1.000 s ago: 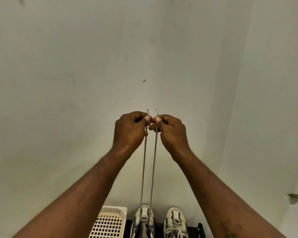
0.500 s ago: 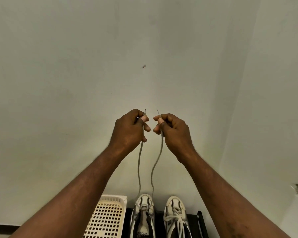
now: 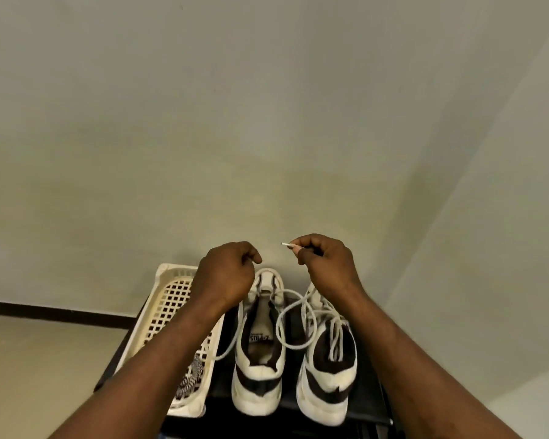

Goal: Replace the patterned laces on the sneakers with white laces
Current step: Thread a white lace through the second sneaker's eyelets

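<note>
Sitting on black stand (image 3: 369, 395) by wall (image 3: 267, 128): sneakers (image 3: 256, 386)

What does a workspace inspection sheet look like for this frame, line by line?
Surface: black stand carries both sneakers; pale basket sits along its left side.
Job's things: left sneaker, white lace threaded only near the toe, slack loops lying between the shoes. Right sneaker already laced white.
Clutter: patterned lace lying in the basket.
Grippers: left hand closed above the left sneaker's toe, its lace end hidden; right hand pinches the lace tip.
Cables: nothing seen.
Surroundings: plain wall, dark baseboard, pale floor.
</note>
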